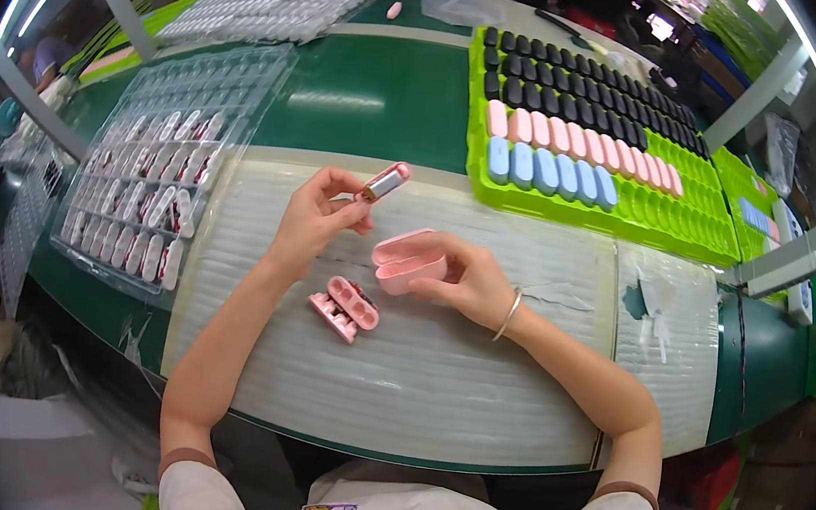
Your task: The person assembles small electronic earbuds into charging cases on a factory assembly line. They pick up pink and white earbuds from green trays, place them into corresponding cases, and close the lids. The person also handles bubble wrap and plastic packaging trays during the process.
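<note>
Green workbench (385, 101) stretches ahead of you, with a pale ribbed mat (436, 359) under your hands, a clear blister tray (150, 175) of small parts to your left and a bright green tray (635, 205) of black, pink and blue cases to your right. Your left hand (311, 219) pinches a small pink-and-metal part (386, 182) between thumb and fingertips, raised just above the mat, while your right hand (466, 280) curls its fingers around an open pink case (405, 260). Two pink inserts (344, 306) lie on the mat just below your left hand, touching each other.
</note>
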A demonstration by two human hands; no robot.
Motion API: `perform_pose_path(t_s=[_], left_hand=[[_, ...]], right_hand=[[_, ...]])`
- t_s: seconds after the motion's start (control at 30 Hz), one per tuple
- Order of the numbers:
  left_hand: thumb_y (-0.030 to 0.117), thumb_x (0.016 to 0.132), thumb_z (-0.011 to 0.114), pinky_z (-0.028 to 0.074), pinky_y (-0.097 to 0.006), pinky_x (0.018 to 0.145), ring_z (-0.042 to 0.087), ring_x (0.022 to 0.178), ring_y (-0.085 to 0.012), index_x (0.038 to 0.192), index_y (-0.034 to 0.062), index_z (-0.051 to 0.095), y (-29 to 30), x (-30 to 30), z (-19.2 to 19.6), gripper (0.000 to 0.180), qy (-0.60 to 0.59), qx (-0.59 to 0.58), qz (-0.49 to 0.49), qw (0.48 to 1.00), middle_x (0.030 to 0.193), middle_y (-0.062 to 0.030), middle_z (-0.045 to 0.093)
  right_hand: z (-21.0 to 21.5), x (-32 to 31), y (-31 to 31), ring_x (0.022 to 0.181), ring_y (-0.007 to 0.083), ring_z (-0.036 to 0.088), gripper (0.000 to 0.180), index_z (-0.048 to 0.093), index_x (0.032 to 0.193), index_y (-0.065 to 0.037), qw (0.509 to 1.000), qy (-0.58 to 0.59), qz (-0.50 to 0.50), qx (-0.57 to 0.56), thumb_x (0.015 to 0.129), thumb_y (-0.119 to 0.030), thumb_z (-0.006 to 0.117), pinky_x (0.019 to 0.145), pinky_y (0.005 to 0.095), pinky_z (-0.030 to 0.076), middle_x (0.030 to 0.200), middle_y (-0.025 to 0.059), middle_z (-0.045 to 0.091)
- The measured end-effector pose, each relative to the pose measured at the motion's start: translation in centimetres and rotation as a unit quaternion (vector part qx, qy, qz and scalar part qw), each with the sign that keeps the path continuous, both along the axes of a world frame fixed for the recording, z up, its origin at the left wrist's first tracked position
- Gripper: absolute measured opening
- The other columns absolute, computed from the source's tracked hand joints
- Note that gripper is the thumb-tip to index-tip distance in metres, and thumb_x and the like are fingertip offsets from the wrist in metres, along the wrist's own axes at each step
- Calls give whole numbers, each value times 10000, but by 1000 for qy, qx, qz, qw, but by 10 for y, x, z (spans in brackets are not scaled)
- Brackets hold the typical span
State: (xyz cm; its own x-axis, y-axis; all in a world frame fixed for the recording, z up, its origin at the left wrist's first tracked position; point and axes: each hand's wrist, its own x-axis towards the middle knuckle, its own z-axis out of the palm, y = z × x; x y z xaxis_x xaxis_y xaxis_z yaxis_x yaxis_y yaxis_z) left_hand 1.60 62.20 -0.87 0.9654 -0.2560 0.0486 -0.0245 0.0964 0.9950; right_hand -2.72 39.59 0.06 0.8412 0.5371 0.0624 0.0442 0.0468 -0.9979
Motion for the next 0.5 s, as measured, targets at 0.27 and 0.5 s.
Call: perform_pose_path(t_s=[0.27, 0.5], left_hand=[[-35, 788, 625, 502, -289, 798, 586, 913, -145, 889, 33, 564, -18, -12, 10, 136, -35, -26, -63, 997, 990, -56, 559], [-17, 803, 620, 489, -290, 822, 569, 914, -133, 936, 30, 583, -20, -16, 16, 146, -15, -26, -59, 998, 931, -34, 562]], right_hand=[[-12, 1, -10, 934, 154, 621, 409, 530, 1148, 18, 998, -1, -44, -48, 769, -25, 681, 774, 288, 532, 1053, 112, 627], [-14, 1, -10, 890, 167, 637, 436, 530, 1135, 30, 998, 1, -59, -15, 751, -52, 719, 758, 290, 535, 1015, 129, 640]])
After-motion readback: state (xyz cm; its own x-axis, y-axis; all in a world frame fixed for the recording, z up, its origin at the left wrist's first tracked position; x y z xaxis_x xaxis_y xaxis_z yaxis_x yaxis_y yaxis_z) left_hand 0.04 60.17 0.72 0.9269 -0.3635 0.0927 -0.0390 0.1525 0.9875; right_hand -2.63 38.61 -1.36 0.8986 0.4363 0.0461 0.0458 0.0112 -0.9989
